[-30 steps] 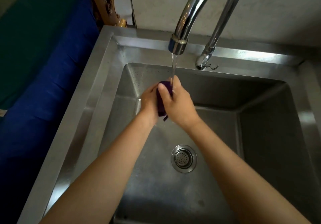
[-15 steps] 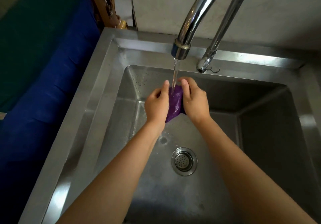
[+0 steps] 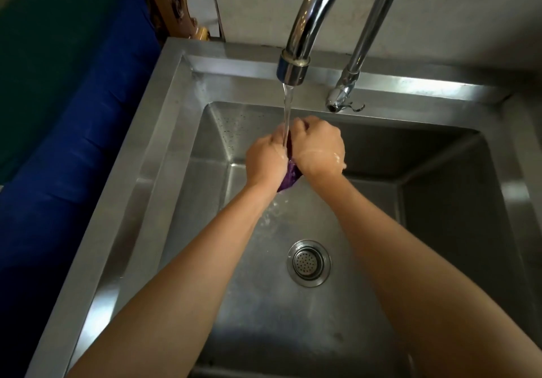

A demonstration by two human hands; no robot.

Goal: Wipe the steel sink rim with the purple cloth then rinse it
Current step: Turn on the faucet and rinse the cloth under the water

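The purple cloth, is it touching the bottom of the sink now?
Apart. The head view shows the purple cloth squeezed between the left hand and the right hand, held up under the water stream, with bare sink floor visible below it.

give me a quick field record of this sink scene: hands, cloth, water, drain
left hand: closed on the purple cloth
right hand: closed on the cloth, pressed against the left
cloth: bunched between both hands, under the stream
tap: running
water: lands where the hands meet
sink: steel, basin wet
drain strainer: uncovered, nearer the person than the hands
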